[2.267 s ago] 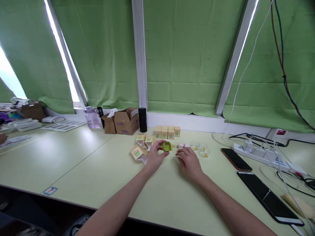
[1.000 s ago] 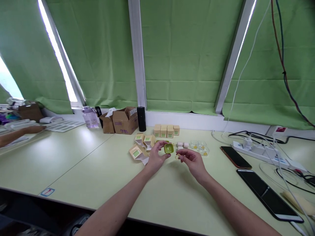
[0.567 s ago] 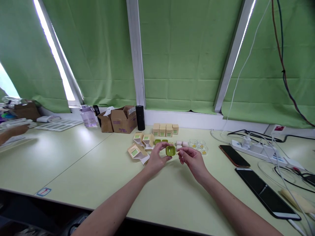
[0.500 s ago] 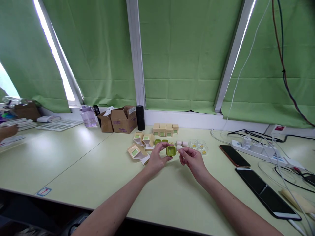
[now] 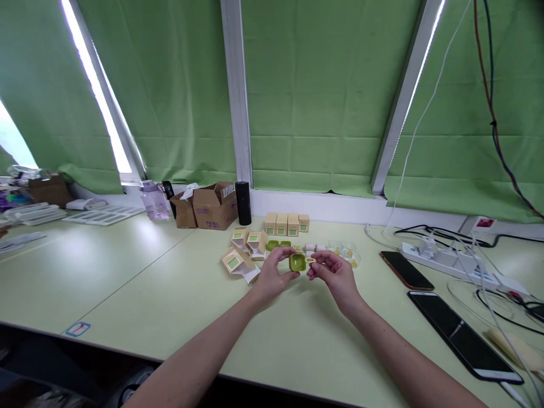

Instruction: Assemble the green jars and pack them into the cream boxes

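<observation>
My left hand point(image 5: 271, 279) grips a small square green cup point(image 5: 297, 262) between thumb and fingers, its hollow side turned toward me. In a pinch, my right hand point(image 5: 336, 276) holds a tiny pale-yellow looped piece point(image 5: 310, 260) close to the cup's right side; whether they touch I cannot tell. Two more green pieces point(image 5: 279, 245) lie behind my left hand. Past my right hand are pale pink cylinders point(image 5: 315, 247) and clear round cups point(image 5: 347, 249) with yellow in them, partly hidden. Opened kraft boxes point(image 5: 238, 263) lie to the left of my left hand.
Several closed small boxes point(image 5: 287, 224) stand in a row at the back. Behind are a black cylinder point(image 5: 242, 203), a cardboard carton point(image 5: 215, 207) and a lilac bottle point(image 5: 153, 201). Two phones point(image 5: 463, 334), a power strip point(image 5: 450, 260) and tangled cables occupy the right side.
The yellow piece in my right hand now shows more clearly beside the green cup, which has shifted very slightly. At the far left, another person's hand has moved mostly out of view.
</observation>
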`<action>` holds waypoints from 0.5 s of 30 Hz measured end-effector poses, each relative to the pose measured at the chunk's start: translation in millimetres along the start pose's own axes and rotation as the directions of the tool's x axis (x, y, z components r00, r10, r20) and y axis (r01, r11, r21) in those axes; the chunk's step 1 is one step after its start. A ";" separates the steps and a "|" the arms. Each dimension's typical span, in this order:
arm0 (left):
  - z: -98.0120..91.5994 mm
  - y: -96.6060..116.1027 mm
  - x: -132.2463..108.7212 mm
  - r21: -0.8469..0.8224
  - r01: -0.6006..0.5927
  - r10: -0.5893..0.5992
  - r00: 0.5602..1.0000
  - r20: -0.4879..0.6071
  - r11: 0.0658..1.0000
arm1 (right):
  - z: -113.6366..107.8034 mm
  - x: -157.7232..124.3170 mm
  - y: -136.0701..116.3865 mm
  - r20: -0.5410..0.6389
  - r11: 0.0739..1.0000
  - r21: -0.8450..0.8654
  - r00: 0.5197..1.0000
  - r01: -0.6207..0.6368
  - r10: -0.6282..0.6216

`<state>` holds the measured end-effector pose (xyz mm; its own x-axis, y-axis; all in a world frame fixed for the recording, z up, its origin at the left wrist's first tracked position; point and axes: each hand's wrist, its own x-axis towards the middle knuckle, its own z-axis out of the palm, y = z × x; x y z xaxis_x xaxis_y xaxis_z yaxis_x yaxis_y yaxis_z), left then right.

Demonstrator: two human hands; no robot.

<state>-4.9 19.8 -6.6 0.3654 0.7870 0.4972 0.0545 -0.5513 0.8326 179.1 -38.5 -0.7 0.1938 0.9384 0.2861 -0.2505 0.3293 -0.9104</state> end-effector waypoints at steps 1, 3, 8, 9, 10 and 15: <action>0.0 -0.6 0.1 0.001 0.001 -0.001 1.000 0.002 1.000 | 0.6 -0.3 -0.1 0.003 1.000 -0.015 1.000 0.018 -0.018; 0.2 -1.9 0.2 0.003 -0.002 0.002 1.000 0.006 1.000 | 1.5 -1.6 0.5 0.005 0.996 -0.055 0.998 0.066 -0.066; 1.5 0.1 -1.0 -0.006 -0.020 0.020 1.000 0.012 1.000 | 0.6 -7.5 2.9 0.028 0.926 -0.299 0.973 0.228 -0.230; 1.9 2.1 -1.6 -0.008 -0.015 0.015 1.000 0.015 1.000 | 0.1 -8.7 2.9 0.047 0.892 -0.363 0.961 0.270 -0.272; 2.3 4.4 -2.1 -0.009 -0.010 0.010 1.000 0.020 1.000 | -0.3 -9.8 2.8 0.072 0.849 -0.424 0.946 0.316 -0.317; 2.6 13.4 -5.0 0.027 -0.029 0.028 0.998 0.048 0.999 | -1.4 -12.8 2.7 0.218 0.625 -0.594 0.849 0.507 -0.481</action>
<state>-3.5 7.7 1.4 0.4106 0.7574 0.5077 0.0686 -0.5809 0.8111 177.3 -49.8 -7.2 0.0779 0.6614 0.7460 0.5047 0.6191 -0.6017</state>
